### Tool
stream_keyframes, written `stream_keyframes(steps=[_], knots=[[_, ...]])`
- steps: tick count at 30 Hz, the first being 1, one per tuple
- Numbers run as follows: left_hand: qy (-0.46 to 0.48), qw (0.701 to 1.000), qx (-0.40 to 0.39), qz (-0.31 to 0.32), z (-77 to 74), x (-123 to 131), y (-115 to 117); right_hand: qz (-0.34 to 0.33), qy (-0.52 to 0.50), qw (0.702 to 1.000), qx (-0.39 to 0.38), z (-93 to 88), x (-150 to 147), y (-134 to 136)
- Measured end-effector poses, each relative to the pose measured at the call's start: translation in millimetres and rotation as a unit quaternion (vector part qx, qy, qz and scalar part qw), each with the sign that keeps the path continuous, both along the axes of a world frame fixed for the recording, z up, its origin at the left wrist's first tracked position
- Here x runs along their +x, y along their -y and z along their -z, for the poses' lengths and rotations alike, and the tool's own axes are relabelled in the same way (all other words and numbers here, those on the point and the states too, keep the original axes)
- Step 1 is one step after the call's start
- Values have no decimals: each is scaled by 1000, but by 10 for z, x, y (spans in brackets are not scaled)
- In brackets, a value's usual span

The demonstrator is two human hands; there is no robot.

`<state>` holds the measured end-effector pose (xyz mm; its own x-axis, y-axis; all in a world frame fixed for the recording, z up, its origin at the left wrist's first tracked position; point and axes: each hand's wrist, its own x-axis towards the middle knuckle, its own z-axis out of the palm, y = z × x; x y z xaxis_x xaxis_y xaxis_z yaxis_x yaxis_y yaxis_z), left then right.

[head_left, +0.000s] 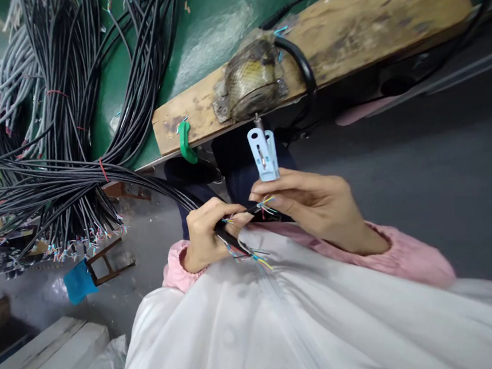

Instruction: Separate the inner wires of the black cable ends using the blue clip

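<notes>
My left hand (211, 233) is closed round a bundle of black cables (173, 192). Short stripped ends with thin coloured wires (256, 257) stick out below that hand. One cable end points right from its fingertips, its fanned coloured wires (267, 205) lying at the thumb and fingers of my right hand (321, 206), which are pinched together there. Just above the right fingers is a light blue clothes peg (264, 154), at the end of the metal shaft (258, 120) of a small motor (252, 80). Whether the fingers touch the peg, I cannot tell.
The motor sits on a wooden board (366, 30) along the green table (210, 24). A green hooked piece (186, 142) hangs at the board's edge. Large heaps of black cables (65, 57) and grey cables (13, 84) lie at left. A blue-topped stool (80, 281) stands on the floor.
</notes>
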<state>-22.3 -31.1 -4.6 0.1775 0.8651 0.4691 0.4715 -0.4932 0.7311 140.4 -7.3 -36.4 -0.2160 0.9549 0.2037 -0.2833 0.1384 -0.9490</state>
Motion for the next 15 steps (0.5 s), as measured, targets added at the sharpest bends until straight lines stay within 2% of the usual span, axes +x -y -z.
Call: stream_keyframes(steps=[4,9,13,15], knots=[[-14,1000,-9,13,-3,-27,6,1,26,999,27,-5,-12,-4],[-45,998,-35,21,36,-51,27,-5,117,991,63,-67,48,12],[-24,999,-6,30,122,-47,72,11,156,985,73,-122,77,16],[-14,999,11,34,140,-47,93,-3,146,988,58,-131,78,1]])
